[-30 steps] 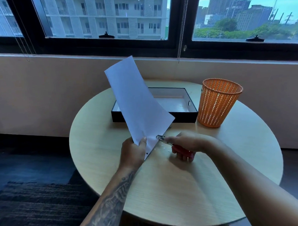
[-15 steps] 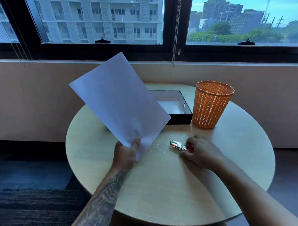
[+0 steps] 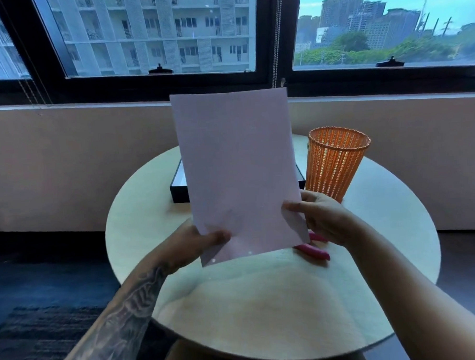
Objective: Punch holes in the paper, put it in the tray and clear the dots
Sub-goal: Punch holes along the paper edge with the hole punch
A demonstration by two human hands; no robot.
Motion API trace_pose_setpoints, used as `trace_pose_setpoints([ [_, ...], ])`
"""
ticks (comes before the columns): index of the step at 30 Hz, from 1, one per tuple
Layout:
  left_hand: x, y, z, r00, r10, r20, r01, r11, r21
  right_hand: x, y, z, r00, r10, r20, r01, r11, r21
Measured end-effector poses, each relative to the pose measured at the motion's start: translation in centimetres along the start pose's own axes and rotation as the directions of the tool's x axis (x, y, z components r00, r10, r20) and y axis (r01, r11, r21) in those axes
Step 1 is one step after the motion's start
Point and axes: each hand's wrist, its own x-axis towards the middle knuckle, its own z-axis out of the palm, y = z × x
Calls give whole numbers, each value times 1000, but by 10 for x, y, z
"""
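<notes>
I hold the sheet of paper [image 3: 238, 166] upright in front of me with both hands, above the round wooden table [image 3: 264, 314] and clear of its top. My left hand [image 3: 198, 241] pinches the lower left corner, thumb across the front and fingers behind. My right hand [image 3: 319, 217] grips the right edge low down, thumb tip on the front, the other fingers curled behind. The sheet is plain white and looks faintly lilac in this light. It has a soft dent beside my left thumb and two small punched holes [image 3: 250, 252] near its bottom edge. That edge is tilted, the left corner lower than the right.

The sheet hides most of the black tray [image 3: 179, 187], which sits on the far half of the table. Only its front left corner and a sliver of its right wall show. The orange mesh wastebasket [image 3: 336, 162] stands just beside the tray on the right, close behind my right hand. The pink-handled hole punch [image 3: 315, 251] lies on the table under that hand, partly covered. A broad stretch of tabletop runs from the sheet's bottom edge to the near rim.
</notes>
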Motion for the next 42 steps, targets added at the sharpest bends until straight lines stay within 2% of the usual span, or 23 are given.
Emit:
trace_pose_setpoints([
  [2,1,3,-2,1000,-3,-25,4,999,35,3,5,1,999,-9,-44,9,1000,1],
  [4,1,3,-3,997,7,-78,-8,1000,-11,5,8,3,996,-57,-72,57,998,2],
  [6,1,1,-4,990,12,-141,-34,987,-158,4,7,4,989,-116,-96,119,993,23],
  [8,0,-3,-2,983,-10,-182,-63,918,-391,3,4,4,979,-169,-118,177,982,63],
  [10,-4,-9,10,989,-15,-144,-72,814,-577,3,0,5,968,-212,-133,227,968,104],
  [12,-10,-14,31,996,-4,-87,-52,775,-630,5,-3,9,961,-233,-153,253,959,131],
  [18,-11,2,82,998,8,-64,-35,897,-441,7,-10,36,960,-250,-122,264,959,108],
  [22,-4,16,93,970,-101,-222,6,920,-393,4,-12,50,946,-304,-110,306,952,7],
  [25,-2,12,89,948,-110,-298,3,942,-336,4,-15,52,933,-341,-113,337,940,-58],
  [28,-2,8,81,947,-104,-305,-13,933,-359,5,-16,53,937,-339,-88,335,941,-58],
  [33,-2,7,80,934,-90,-346,19,979,-202,10,-10,58,933,-346,-95,340,938,-76],
  [36,0,1,79,926,-90,-366,14,978,-207,12,-6,58,934,-345,-92,334,936,-111],
  [38,0,-3,80,919,-123,-375,23,965,-260,12,-3,54,941,-331,-74,309,927,-212],
  [39,1,-5,81,911,-148,-385,27,953,-302,12,0,50,943,-325,-64,290,903,-318],
  [40,1,-6,80,900,-180,-396,40,941,-336,12,4,44,947,-315,-63,254,856,-451],
  [42,3,-9,79,881,-212,-423,46,928,-370,8,12,30,961,-257,-102,110,693,-713],
])
